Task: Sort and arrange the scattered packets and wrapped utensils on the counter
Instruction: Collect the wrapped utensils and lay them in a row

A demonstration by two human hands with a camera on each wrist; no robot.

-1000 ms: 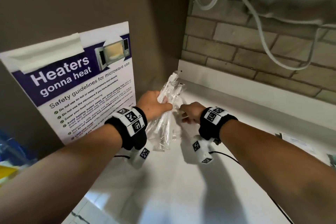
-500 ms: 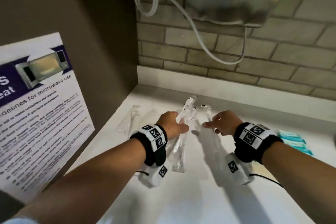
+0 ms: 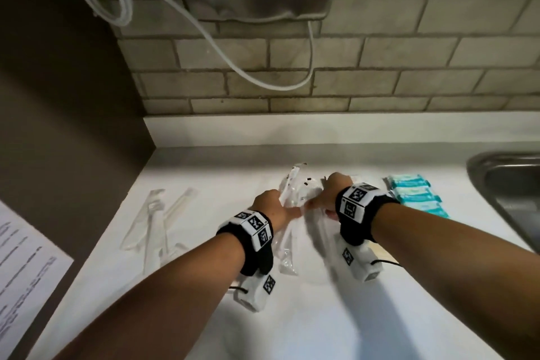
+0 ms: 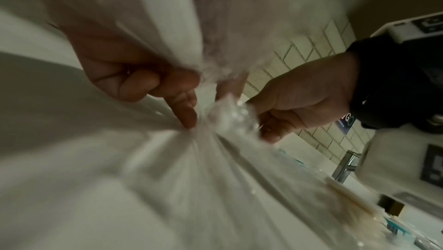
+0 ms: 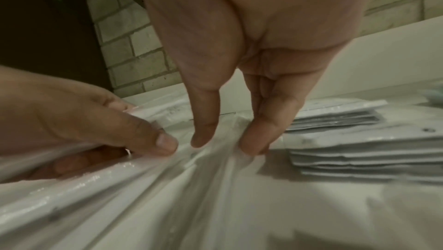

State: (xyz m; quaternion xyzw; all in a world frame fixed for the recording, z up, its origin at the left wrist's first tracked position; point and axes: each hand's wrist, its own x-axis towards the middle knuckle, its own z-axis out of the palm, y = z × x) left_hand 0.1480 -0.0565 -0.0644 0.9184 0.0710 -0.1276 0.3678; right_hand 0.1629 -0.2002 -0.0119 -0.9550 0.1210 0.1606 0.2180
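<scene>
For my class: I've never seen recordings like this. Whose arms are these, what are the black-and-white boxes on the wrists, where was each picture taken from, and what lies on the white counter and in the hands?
These are a person's two bare arms. The strapped-on boxes are wrist cameras; a third camera sits on the head. The wide picture is the head view; the two close, blurry ones look along each hand.

The left hand grips a bundle of clear plastic-wrapped utensils, and the right hand pinches wrapped utensils beside it. On the white counter lie more loose clear-wrapped utensils at left, a row of teal packets at right, and stacked white flat packets. A steel sink is at far right.
</scene>
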